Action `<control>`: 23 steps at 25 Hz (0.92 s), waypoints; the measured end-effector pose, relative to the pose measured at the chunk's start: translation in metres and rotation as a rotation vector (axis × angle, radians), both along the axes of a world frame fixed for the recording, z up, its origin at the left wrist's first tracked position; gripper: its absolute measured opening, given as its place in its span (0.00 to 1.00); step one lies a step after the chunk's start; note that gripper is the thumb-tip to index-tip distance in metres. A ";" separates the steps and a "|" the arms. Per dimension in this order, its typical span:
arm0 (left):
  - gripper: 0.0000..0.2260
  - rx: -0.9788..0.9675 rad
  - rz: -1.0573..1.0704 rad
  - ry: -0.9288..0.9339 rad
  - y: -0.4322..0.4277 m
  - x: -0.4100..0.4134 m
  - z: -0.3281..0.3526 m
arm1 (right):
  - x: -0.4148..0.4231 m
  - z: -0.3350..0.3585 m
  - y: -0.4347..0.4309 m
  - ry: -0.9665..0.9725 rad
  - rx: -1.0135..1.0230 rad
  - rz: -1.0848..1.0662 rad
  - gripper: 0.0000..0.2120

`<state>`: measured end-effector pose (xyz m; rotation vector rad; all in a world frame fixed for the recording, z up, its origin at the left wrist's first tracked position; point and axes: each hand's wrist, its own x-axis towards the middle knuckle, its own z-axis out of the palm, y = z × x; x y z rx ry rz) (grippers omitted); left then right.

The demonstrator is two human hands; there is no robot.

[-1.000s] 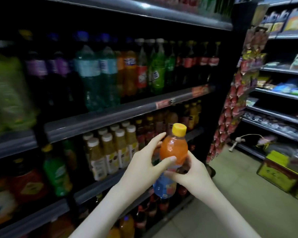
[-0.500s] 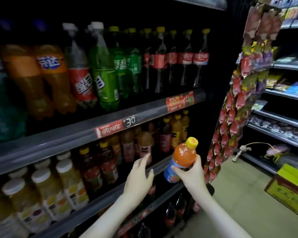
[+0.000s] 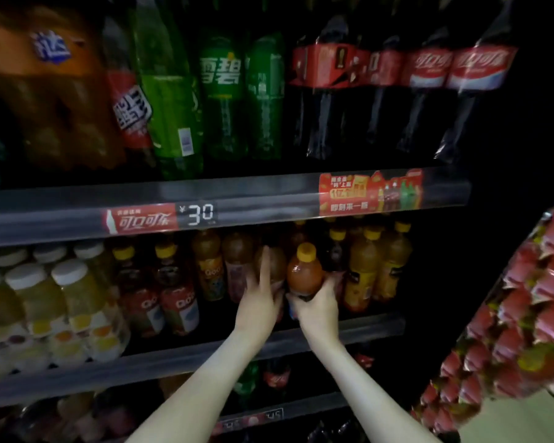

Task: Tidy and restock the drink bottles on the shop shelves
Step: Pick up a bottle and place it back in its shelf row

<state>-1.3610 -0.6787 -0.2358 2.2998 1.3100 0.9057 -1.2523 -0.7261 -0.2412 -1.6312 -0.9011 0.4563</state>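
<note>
**Orange drink bottle held at the middle shelf**

The right hand [image 3: 317,310] wraps round the bottom of a small bottle [image 3: 303,271] with a yellow cap, full of orange drink. It is upright at the front of the middle shelf [image 3: 371,327]. The left hand [image 3: 259,303] lays straight fingers on the brown bottle [image 3: 275,262] just beside it. Above, a tag [image 3: 199,214] reads "¥30", under big dark cola bottles [image 3: 429,91] with red labels.

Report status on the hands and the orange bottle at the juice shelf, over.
Right hand grips orange bottle low, upright, at the shelf front. Left hand open, fingers against brown bottle. Yellow juice bottles crowd the right side.
</note>
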 end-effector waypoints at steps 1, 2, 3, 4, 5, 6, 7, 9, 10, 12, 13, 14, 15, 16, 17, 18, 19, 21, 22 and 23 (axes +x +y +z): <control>0.42 0.007 0.019 -0.011 0.003 0.005 -0.003 | 0.004 -0.008 0.008 -0.059 -0.028 0.017 0.28; 0.41 0.013 0.044 -0.024 0.004 0.009 -0.004 | 0.007 -0.015 0.013 -0.129 -0.052 0.029 0.30; 0.39 0.020 0.070 -0.033 0.005 0.012 -0.004 | 0.009 -0.018 0.017 -0.215 -0.078 0.045 0.32; 0.39 0.024 0.089 -0.035 0.004 0.015 -0.005 | 0.012 -0.019 0.017 -0.328 -0.094 0.041 0.36; 0.40 0.026 0.103 -0.030 0.004 0.017 -0.005 | 0.014 -0.019 0.015 -0.480 -0.095 0.023 0.41; 0.42 0.035 0.116 -0.030 0.004 0.019 -0.007 | 0.016 -0.020 0.013 -0.642 -0.076 -0.017 0.46; 0.42 0.042 0.129 -0.025 0.003 0.020 -0.009 | 0.018 -0.019 0.009 -0.787 -0.029 -0.070 0.49; 0.38 0.067 0.162 0.004 0.003 0.023 -0.016 | 0.026 -0.018 0.006 -1.012 0.084 -0.094 0.54; 0.32 0.076 0.180 0.078 0.005 0.025 -0.021 | 0.031 -0.017 0.005 -1.121 0.104 -0.068 0.57; 0.28 0.080 0.217 0.178 0.008 0.025 -0.033 | 0.042 -0.016 0.007 -1.279 0.048 0.021 0.61; 0.28 0.061 0.225 0.201 0.006 0.025 -0.035 | 0.046 -0.016 0.009 -1.324 0.019 0.058 0.62; 0.29 0.028 0.233 0.170 0.004 0.026 -0.034 | 0.049 -0.016 0.010 -1.350 -0.007 0.074 0.62; 0.31 -0.010 0.236 0.124 -0.001 0.027 -0.030 | 0.050 -0.016 0.011 -1.356 -0.034 0.082 0.62; 0.34 -0.029 0.230 0.070 -0.008 0.027 -0.026 | 0.049 -0.014 0.010 -1.352 -0.055 0.084 0.62; 0.37 -0.021 0.223 0.027 -0.017 0.027 -0.020 | 0.049 -0.012 0.008 -1.339 -0.079 0.098 0.63; 0.39 0.002 0.215 0.019 -0.027 0.026 -0.015 | 0.047 -0.009 0.005 -1.319 -0.082 0.110 0.63; 0.41 0.024 0.207 0.017 -0.037 0.022 -0.009 | 0.045 -0.006 0.000 -1.291 -0.070 0.120 0.63; 0.42 0.047 0.200 0.008 -0.050 0.007 0.001 | 0.033 0.002 -0.014 -1.216 -0.003 0.159 0.58; 0.42 0.059 0.193 -0.001 -0.056 -0.003 0.008 | 0.024 0.009 -0.022 -1.184 0.044 0.181 0.55; 0.42 0.076 0.191 -0.011 -0.061 -0.017 0.015 | 0.013 0.019 -0.030 -1.157 0.099 0.204 0.52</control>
